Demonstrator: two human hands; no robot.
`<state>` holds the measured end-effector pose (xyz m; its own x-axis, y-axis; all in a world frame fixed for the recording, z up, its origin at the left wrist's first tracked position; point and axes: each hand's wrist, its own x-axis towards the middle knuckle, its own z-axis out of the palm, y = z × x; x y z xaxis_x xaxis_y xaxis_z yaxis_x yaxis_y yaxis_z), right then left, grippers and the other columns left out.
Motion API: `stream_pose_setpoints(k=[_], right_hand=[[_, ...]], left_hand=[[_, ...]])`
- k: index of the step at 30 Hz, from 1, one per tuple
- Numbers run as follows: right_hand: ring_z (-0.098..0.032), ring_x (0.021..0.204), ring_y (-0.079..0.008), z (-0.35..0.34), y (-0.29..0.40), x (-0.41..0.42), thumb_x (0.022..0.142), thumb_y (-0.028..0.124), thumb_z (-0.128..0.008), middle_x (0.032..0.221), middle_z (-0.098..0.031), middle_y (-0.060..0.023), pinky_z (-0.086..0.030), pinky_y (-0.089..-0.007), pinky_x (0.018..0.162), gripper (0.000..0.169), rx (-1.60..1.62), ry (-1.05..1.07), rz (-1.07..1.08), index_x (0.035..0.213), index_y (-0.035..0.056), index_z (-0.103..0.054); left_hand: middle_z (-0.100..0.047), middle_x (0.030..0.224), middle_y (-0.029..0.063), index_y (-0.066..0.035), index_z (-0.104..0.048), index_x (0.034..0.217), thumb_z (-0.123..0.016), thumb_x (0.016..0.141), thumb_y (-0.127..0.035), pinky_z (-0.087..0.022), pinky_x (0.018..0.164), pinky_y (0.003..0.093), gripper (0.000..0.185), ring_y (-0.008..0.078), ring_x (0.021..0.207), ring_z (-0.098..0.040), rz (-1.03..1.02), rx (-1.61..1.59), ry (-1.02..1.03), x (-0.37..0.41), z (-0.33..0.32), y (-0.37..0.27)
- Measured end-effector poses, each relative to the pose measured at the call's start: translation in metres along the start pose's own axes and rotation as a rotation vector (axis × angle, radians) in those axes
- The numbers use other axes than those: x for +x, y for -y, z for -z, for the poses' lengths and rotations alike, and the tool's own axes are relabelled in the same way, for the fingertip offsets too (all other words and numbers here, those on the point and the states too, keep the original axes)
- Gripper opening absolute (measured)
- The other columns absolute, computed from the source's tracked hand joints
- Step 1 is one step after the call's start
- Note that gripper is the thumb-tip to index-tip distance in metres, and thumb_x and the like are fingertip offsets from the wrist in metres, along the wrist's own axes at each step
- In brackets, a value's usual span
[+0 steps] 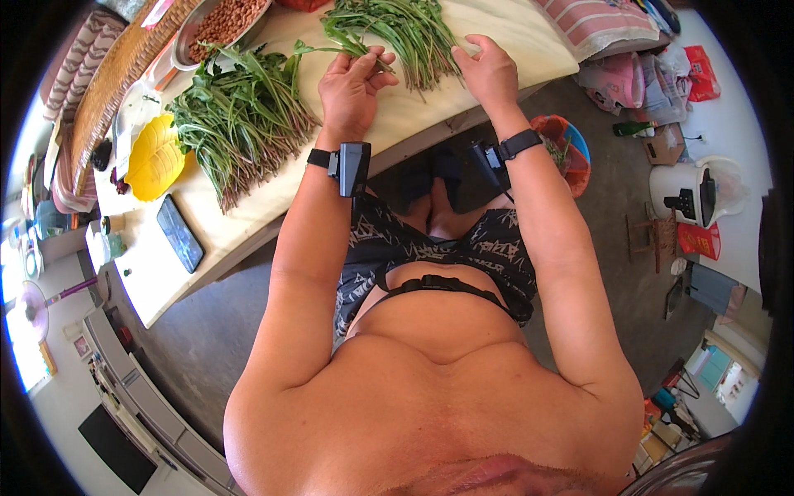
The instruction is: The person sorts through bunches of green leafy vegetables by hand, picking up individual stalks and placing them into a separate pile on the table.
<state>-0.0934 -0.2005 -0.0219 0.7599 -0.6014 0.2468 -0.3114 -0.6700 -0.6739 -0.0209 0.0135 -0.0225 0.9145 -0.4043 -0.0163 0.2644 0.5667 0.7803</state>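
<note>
Pinched in the fingers of my left hand [356, 93] is a leafy green stem [338, 44], held above the table between two heaps. The larger heap of leafy greens [245, 118] lies to the left, its reddish stem ends towards me. The other heap of greens [403, 37] lies beyond and to the right of my left hand. At that heap's right side is my right hand [490, 71], thumb and forefinger apart; I see nothing clearly held in it. Both wrists wear black straps with small devices.
On the pale table [397, 133] are a metal bowl of reddish-brown nuts or beans [226, 28], a yellow leaf-shaped plate [156, 158] and a smartphone [180, 234]. A lined bin [574, 158] with plant scraps stands on the floor at the right, below the table edge.
</note>
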Motion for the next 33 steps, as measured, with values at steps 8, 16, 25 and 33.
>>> stream_pose_setpoints(k=[8, 16, 25, 33], right_hand=[[-0.07, 0.088, -0.0367, -0.003, -0.007, 0.011, 0.089, 0.036, -0.064, 0.091, -0.074, -0.0153, -0.056, -0.0455, 0.08, 0.029, -0.058, 0.082, 0.027, 0.096, 0.0103, -0.074], [-0.071, 0.085, -0.0352, 0.005, 0.004, 0.002, 0.088, 0.041, -0.067, 0.088, -0.074, -0.0145, -0.056, -0.0438, 0.077, 0.031, 0.116, 0.03, 0.012, 0.095, 0.0118, -0.075], [-0.07, 0.082, -0.0348, -0.017, 0.042, -0.023, 0.083, 0.045, -0.073, 0.081, -0.073, -0.0137, -0.056, -0.0446, 0.073, 0.034, -0.109, 0.101, 0.162, 0.09, 0.0118, -0.075], [-0.07, 0.069, -0.0305, -0.019, 0.023, -0.012, 0.086, 0.029, -0.067, 0.073, -0.072, -0.0124, -0.054, -0.038, 0.068, 0.024, 0.283, 0.025, 0.026, 0.085, 0.006, -0.074]], left_hand=[[-0.067, 0.103, 0.0158, 0.006, -0.058, 0.108, -0.054, 0.1, -0.003, -0.061, 0.068, 0.0333, 0.012, 0.0253, 0.092, -0.069, 0.007, -0.03, -0.003, -0.003, -0.003, -0.003], [-0.066, 0.106, 0.0165, 0.007, -0.057, 0.109, -0.053, 0.1, -0.002, -0.061, 0.068, 0.0328, 0.013, 0.0256, 0.093, -0.069, 0.009, -0.02, 0.006, -0.002, -0.002, -0.002], [-0.066, 0.106, 0.0147, 0.006, -0.059, 0.11, -0.053, 0.099, -0.001, -0.06, 0.065, 0.0337, 0.014, 0.0252, 0.092, -0.069, 0.019, -0.017, 0.021, -0.001, -0.003, -0.004], [-0.066, 0.105, 0.0138, 0.006, -0.059, 0.11, -0.054, 0.099, 0.0, -0.059, 0.064, 0.0333, 0.014, 0.0248, 0.09, -0.069, -0.001, -0.012, 0.006, -0.004, -0.006, -0.004]])
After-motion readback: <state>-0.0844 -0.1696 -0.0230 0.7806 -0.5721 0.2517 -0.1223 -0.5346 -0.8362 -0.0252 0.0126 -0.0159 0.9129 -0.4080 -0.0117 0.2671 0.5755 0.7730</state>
